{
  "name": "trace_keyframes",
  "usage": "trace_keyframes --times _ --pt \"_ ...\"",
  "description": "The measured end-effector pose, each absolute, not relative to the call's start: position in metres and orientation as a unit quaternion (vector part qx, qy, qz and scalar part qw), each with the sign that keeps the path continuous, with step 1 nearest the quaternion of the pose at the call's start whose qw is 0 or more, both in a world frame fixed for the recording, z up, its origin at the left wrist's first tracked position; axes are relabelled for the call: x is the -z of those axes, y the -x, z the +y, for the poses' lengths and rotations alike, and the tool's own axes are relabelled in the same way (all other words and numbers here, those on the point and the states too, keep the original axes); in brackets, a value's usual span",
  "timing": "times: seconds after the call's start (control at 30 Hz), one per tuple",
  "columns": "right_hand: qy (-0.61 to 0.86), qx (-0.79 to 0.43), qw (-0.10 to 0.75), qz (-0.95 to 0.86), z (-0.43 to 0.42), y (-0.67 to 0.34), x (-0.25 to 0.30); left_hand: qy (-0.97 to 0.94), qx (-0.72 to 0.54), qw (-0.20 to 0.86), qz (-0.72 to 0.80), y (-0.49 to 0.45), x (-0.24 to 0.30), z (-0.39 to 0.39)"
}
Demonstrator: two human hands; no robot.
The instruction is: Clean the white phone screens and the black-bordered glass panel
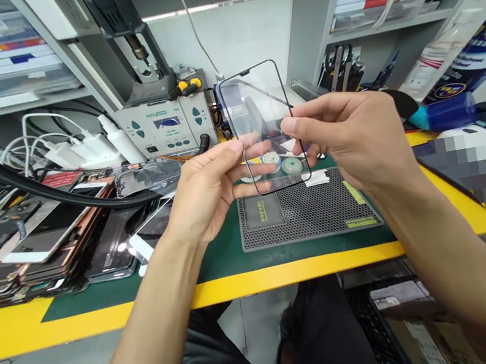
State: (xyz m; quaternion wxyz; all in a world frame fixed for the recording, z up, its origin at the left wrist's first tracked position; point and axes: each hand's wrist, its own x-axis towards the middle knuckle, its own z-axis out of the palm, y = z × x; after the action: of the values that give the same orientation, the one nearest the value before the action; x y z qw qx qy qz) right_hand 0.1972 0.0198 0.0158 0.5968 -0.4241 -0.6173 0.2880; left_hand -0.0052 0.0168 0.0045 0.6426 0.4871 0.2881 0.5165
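Note:
A clear phone front glass (258, 105) with a black border and a notch at its top is held upright above the bench. My left hand (206, 185) grips its lower left edge, fingers closed on it. My right hand (351, 133) pinches its right edge between thumb and fingertips. A thin film seems to lift from the glass's upper part, though I cannot be sure. Below the glass lies a dark perforated work mat (304, 212) on the green bench cover (223, 260).
A pile of phones and screens (48, 245) fills the left of the yellow-edged bench (107, 316). A hot-air station (163, 127) and white chargers (79, 150) stand behind. Tape rolls (290, 166) lie past the mat. Shelves sit on both sides, scissors (339, 60) at back right.

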Motion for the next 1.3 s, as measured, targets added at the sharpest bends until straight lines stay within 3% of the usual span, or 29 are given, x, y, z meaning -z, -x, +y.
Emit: trace_keyframes --times 1.3 --pt "0.440 -0.285 0.603 -0.602 0.0205 -0.1923 -0.0147 -0.468 -0.511 0.655 0.302 0.0059 -0.0081 0.0154"
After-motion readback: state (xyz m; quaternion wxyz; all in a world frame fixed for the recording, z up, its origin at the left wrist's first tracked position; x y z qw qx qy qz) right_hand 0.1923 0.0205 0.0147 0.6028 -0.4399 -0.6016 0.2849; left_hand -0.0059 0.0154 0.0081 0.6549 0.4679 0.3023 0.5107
